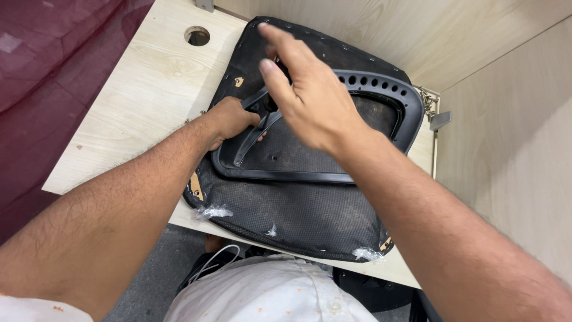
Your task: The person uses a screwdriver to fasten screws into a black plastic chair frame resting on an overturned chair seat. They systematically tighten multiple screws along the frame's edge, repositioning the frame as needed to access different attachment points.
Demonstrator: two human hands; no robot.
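Observation:
A black upholstered seat cushion (pixel 310 214) lies upside down on a light wooden desk (pixel 143 101), its fabric stapled round the edge. On it rests a black plastic frame (pixel 381 89) with a row of holes along its far rim. My left hand (pixel 229 119) grips the frame's left corner. My right hand (pixel 310 89) hovers over the frame's upper left part, fingers spread and pointing away from me, holding nothing that I can see.
The desk has a round cable hole (pixel 197 36) at the far left. Wooden panels (pixel 506 137) wall the desk at the back and right. A metal bracket (pixel 440 120) sits at the right corner. A dark red surface (pixel 47 77) lies beyond the left edge.

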